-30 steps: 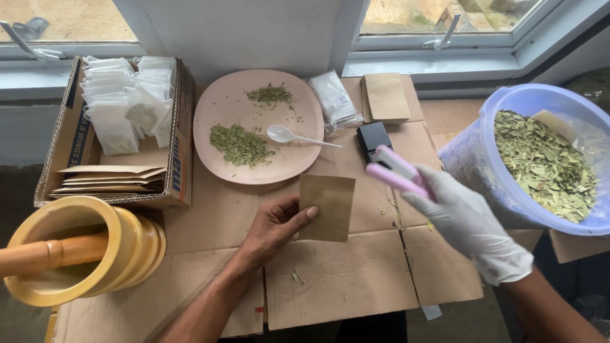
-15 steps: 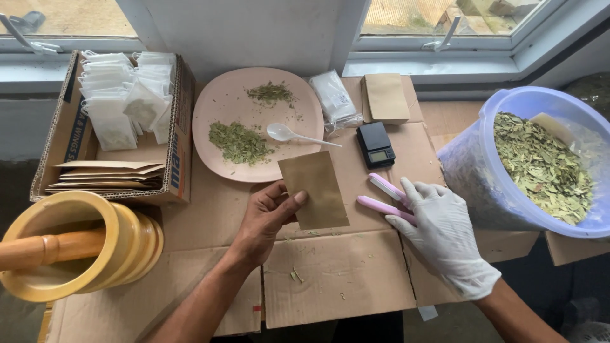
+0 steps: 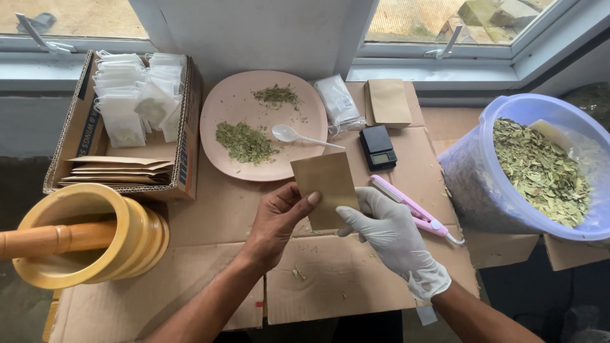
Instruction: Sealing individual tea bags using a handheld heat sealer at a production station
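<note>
Cardboard sheets (image 3: pixel 337 279) cover the counter nearest the viewer. Just above them, the bare left hand (image 3: pixel 279 219) pinches a flat brown paper pouch (image 3: pixel 323 189) between thumb and fingers, holding it up at a slight tilt. The gloved right hand (image 3: pixel 389 232) grips the pouch's lower right edge, fingers curled on it. A pink sealing tool (image 3: pixel 413 209) lies just right of that hand. At near left sits a yellow mortar (image 3: pixel 95 238) with a pestle. Farther off are a small black scale (image 3: pixel 377 146), a pink plate (image 3: pixel 254 124) of crushed leaves with a white spoon (image 3: pixel 298 136), a cardboard box (image 3: pixel 184 152) of white sachets at left, and a bucket (image 3: pixel 508 190) of dried leaves at right.
</note>
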